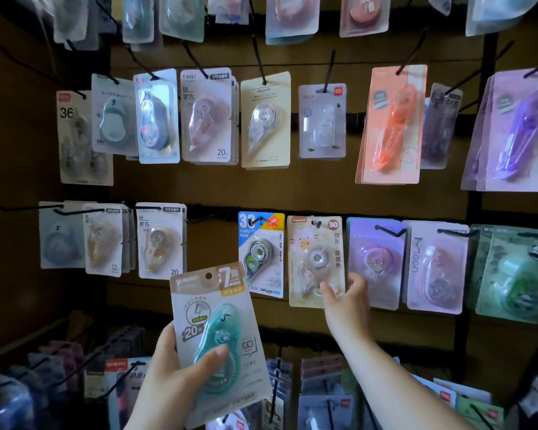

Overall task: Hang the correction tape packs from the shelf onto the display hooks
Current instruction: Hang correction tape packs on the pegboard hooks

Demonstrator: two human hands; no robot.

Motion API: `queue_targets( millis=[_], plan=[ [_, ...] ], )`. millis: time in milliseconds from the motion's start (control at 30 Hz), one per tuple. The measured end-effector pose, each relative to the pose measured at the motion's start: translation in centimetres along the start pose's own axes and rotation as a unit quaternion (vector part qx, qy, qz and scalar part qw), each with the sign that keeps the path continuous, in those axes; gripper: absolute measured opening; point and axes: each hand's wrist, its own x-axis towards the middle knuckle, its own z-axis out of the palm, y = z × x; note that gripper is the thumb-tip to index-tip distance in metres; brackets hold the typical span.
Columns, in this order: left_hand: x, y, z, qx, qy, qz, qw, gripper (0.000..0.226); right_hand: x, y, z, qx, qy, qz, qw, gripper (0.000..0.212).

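My left hand (174, 373) grips a correction tape pack (213, 333) with a teal dispenser and a beige card, held upright in front of the display, thumb across the blister. My right hand (347, 294) reaches up and pinches the lower right corner of a cream cat-print pack (314, 259) that hangs on a black hook (316, 224) in the lower row. A bare hook (212, 216) juts out between the "20" pack (160, 240) and the blue "30" pack (261, 252).
Rows of black hooks carry many hung packs: an orange one (392, 125) and a purple one (516, 131) upper right, a green panda pack (513, 274) at right. More packs on hooks fill the bottom (323, 395). A dark shelf edge (28, 336) runs at lower left.
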Motion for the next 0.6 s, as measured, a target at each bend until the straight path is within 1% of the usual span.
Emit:
queue_targets(
  millis=[33,100,167,200,233,267,300,333,367,400,467,533,600],
  plan=[
    [0.1,-0.3,0.1,0.017,-0.002,0.003,1.000,0.105,-0.8,0.4,-0.3,-0.007,0.017,-0.022,1.000,0.045],
    [0.2,-0.8,0.1,0.012,-0.009,0.000,1.000,0.103,-2.3,0.7,-0.9,0.002,0.032,-0.062,0.998,0.040],
    [-0.1,-0.7,0.5,0.019,-0.010,-0.008,1.000,0.101,-3.6,0.4,-1.5,0.027,0.026,-0.091,0.995,0.029],
    [-0.3,-0.3,0.8,0.010,-0.012,-0.010,1.000,0.098,-4.1,0.1,-1.7,0.036,0.008,-0.100,0.994,0.025],
    [-0.5,-0.1,1.1,0.004,-0.018,-0.011,1.000,0.091,-4.5,-0.4,-1.9,0.045,-0.027,-0.106,0.993,0.021],
    [-0.6,0.0,1.2,0.006,-0.021,-0.008,1.000,0.077,-4.9,-1.0,-2.1,0.057,-0.080,-0.102,0.990,0.019],
    [-0.6,-0.3,1.2,0.006,-0.022,-0.001,1.000,0.058,-5.4,-1.6,-2.3,0.070,-0.144,-0.087,0.983,0.017],
    [-0.6,-0.6,1.1,0.002,-0.026,-0.007,1.000,0.043,-5.8,-2.1,-2.4,0.085,-0.206,-0.067,0.973,0.016],
    [-0.7,-0.7,1.2,0.001,-0.034,-0.013,0.999,0.038,-6.3,-2.7,-2.6,0.096,-0.258,-0.045,0.960,0.013],
    [-0.9,-0.6,1.4,0.002,-0.036,-0.016,0.999,0.037,-6.7,-3.0,-2.9,0.101,-0.294,-0.032,0.950,0.012],
    [-1.6,-0.1,2.1,0.013,-0.046,-0.012,0.999,0.038,-7.4,-3.3,-3.1,0.103,-0.334,-0.035,0.936,0.015],
    [-2.2,0.4,2.4,0.012,-0.053,-0.011,0.998,0.040,-7.8,-3.4,-3.3,0.106,-0.361,-0.040,0.926,0.018],
    [-2.6,0.7,2.6,0.020,-0.058,-0.017,0.998,0.041,-8.1,-3.5,-3.6,0.109,-0.367,-0.035,0.923,0.019]
  ],
)
